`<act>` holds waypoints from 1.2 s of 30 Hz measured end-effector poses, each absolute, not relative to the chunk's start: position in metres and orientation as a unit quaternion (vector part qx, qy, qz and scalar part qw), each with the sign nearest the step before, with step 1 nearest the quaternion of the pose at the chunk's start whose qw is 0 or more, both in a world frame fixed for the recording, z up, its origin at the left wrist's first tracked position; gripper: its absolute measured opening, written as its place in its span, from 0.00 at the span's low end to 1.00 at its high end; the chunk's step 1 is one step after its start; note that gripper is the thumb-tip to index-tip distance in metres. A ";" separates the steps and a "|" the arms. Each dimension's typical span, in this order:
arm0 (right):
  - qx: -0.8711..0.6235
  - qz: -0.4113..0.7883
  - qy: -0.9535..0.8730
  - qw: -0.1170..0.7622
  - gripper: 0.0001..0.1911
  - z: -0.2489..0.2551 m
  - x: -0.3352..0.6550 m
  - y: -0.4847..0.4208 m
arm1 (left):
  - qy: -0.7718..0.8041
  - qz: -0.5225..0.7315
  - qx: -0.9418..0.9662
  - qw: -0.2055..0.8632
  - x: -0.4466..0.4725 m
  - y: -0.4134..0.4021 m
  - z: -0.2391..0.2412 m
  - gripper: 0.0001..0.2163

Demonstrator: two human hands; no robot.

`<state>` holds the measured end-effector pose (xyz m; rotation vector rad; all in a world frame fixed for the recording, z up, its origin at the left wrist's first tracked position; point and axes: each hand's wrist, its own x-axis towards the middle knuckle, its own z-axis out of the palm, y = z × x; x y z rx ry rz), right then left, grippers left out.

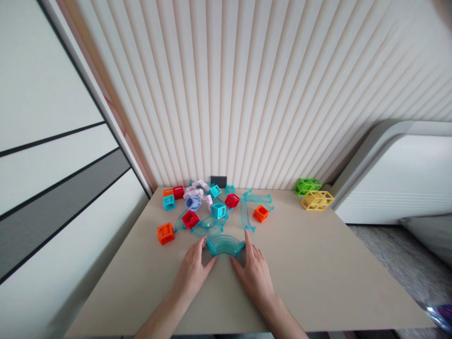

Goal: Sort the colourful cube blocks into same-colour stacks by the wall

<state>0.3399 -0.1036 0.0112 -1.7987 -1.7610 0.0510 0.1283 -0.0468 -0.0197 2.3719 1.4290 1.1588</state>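
The translucent teal, curved plastic track piece [226, 245] lies on the pale beige, flat-topped table [318, 278], bowed away from the person, between the left hand [192, 263] and the right hand [257, 273]; each hand has thumb and forefinger parted in a loose C about one end, though whether either pinches firmly I cannot tell; its banded look may mean several pieces nested together, also uncertain; good handling calls for even, light pressure at both ends, so the curve neither twists nor, if stacked, slides apart; the right forefinger's tip is just beside the translucent teal, straight plastic strip [245, 214], so it is best kept from snagging there; the orange, open-sided plastic cube [165, 233] stands well clear of the left fingers, leaving bare surface for steady wrists.
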 end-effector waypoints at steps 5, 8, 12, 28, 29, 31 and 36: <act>-0.676 0.023 -0.664 0.319 0.42 0.011 0.339 -0.105 | 0.477 0.384 0.788 0.073 0.128 -0.047 -0.018 0.22; -0.677 0.029 -0.658 0.330 0.41 0.012 0.340 -0.105 | 0.475 0.383 0.790 0.066 0.128 -0.047 -0.019 0.22; -0.685 0.025 -0.651 0.325 0.34 0.012 0.340 -0.104 | 0.477 0.381 0.790 0.058 0.128 -0.048 -0.018 0.24; -0.699 0.033 -0.653 0.291 0.24 0.019 0.339 -0.103 | 0.483 0.371 0.793 0.007 0.132 -0.049 -0.014 0.22; -0.697 0.032 -0.655 0.291 0.26 0.018 0.339 -0.104 | 0.482 0.372 0.794 -0.001 0.132 -0.049 -0.015 0.22; -0.698 0.032 -0.655 0.288 0.27 0.017 0.339 -0.104 | 0.481 0.375 0.792 -0.011 0.132 -0.048 -0.017 0.22; -0.702 0.045 -0.653 0.282 0.25 0.011 0.341 -0.105 | 0.482 0.383 0.788 -0.011 0.133 -0.047 -0.020 0.21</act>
